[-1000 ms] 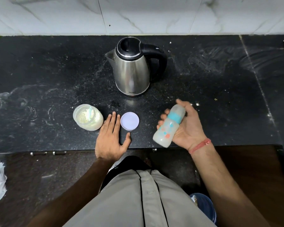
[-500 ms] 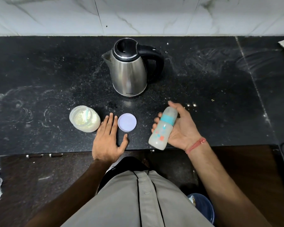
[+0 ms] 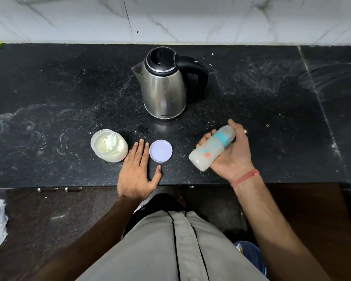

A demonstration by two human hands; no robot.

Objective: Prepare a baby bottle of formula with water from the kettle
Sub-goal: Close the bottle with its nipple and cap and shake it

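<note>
Two hands in play. R hand (image 3: pixel 230 153) is palm-up above the counter (image 3: pixel 272 128), fingers curled round the baby bottle (image 3: pixel 212 147), which lies tilted: milky base toward the counter's front edge, teal collar & cap toward the kettle (image 3: pixel 163 86). L hand (image 3: pixel 138 169) rests flat, fingers straight & together, btwn the open formula jar (image 3: pixel 108 146) and its lid (image 3: pixel 160 151). Probably mixing; R is the nearer hand to the kettle handle.

Dim, even indoor light is seen from above. Soft glare is reflected on the kettle (image 3: pixel 164 88). Edges are bent by wide-angle distortion; the bottle (image 3: pixel 211 148) is slightly blurred.
</note>
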